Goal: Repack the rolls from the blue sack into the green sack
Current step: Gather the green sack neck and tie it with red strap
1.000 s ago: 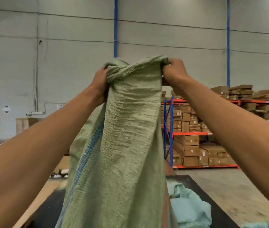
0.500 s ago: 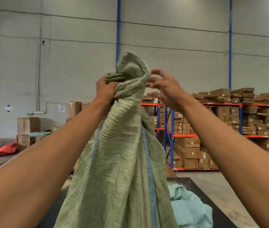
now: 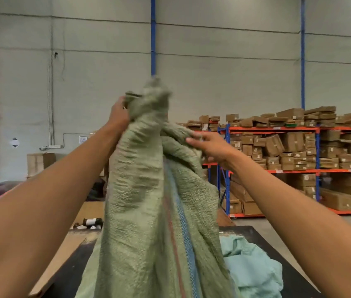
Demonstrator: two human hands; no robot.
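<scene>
One left hand (image 3: pixel 120 112) grip bunches green sack (image 3: pixel 148 190) top.

Both bare forearms raised, reaching forward. Left hand (image 3: pixel 118 114) high, grip closed around bunched neck of woven green plastic sack (image 3: pixel 148 190). Right hand (image 3: pixel 210 145) lower, fingers (image 3: pixel 192 140) extended, touching a fold.
</scene>
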